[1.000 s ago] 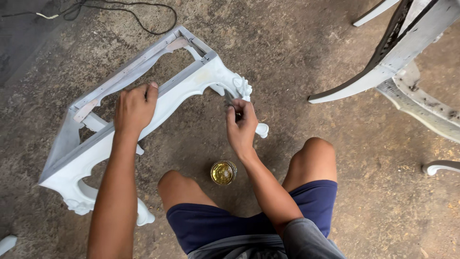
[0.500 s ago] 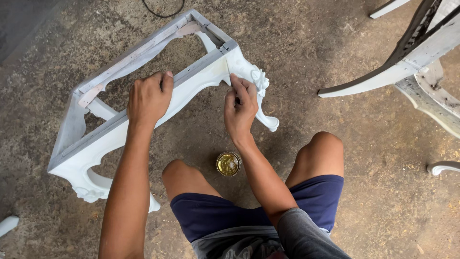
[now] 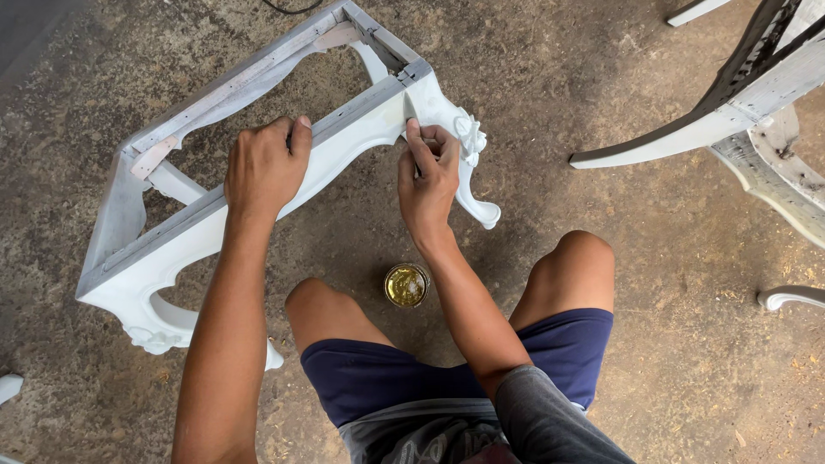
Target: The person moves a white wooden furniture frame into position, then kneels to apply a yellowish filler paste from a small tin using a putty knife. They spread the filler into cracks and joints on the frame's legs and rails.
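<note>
Firmly under left grip (image 3: pixel 265 163): white table frame (image 3: pixel 172 249) (right hand (image 3: pixel 427 176) pinching its corner).

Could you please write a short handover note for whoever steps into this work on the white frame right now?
Left hand: gripping the top rail of the white carved frame, steadying it.
Right hand: fingers pressed on the frame's corner beside the carved leg; whether it holds anything cannot be told.
The frame lies on its side on the concrete floor. A small open tin of yellowish liquid stands between the knees.
Done: the frame looks coated white, rail tops grey.
Left: likely more work at that corner; unclear how much.
</note>
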Available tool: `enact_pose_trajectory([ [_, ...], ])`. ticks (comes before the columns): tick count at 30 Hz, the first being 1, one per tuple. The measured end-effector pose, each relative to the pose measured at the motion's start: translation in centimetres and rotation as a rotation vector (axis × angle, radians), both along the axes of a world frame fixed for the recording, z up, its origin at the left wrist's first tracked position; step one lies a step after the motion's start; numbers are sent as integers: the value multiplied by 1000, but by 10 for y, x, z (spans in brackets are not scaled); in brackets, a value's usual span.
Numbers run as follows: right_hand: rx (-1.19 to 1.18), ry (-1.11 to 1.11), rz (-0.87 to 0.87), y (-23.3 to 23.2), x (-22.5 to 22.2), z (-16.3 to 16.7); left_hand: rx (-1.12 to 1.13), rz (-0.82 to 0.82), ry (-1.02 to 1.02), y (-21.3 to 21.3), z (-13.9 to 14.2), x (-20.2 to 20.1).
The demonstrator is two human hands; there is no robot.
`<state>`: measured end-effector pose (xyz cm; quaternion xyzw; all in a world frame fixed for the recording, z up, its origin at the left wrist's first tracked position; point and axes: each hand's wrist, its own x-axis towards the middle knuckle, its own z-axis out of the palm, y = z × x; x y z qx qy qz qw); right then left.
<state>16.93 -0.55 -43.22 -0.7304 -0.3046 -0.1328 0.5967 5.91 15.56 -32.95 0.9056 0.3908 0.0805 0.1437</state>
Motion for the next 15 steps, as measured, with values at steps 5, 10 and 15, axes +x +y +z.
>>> enact_pose_trajectory([
  [5,3,-34,-51,-9,7,-9,-56,32,32,2,-2,2],
  [10,105,-42,51,-13,7,-14,94,-191,-324,19,-30,-5],
  [15,106,-245,67,-15,-2,-11,-75,40,-273,46,-63,-2],
])
